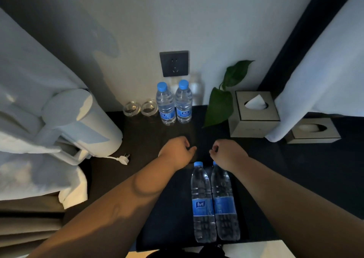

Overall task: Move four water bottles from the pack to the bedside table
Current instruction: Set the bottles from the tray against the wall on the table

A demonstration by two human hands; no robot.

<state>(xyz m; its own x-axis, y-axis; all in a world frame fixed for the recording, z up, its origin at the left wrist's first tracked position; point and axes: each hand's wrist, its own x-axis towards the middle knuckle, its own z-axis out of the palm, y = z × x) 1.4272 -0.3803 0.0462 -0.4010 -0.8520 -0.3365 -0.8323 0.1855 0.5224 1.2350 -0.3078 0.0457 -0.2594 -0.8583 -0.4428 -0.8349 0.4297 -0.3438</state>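
Two clear water bottles with blue caps and labels stand upright at the back of the dark bedside table (141,139), under the wall socket: one on the left (166,105) and one touching it on the right (183,103). Two more such bottles stand side by side at the near edge, a left one (202,202) and a right one (225,204). My left hand (177,149) hovers over the table's middle, fingers curled, holding nothing. Level with it, my right hand (227,153) is curled the same way and holds nothing; its wrist covers part of the near right bottle's cap.
A white kettle (82,123) stands at the table's left, its plug (124,159) lying loose. Two glasses (132,109) sit left of the far bottles. Green leaves (218,108) and a tissue box (254,114) are at the right, with white bedding on both sides.
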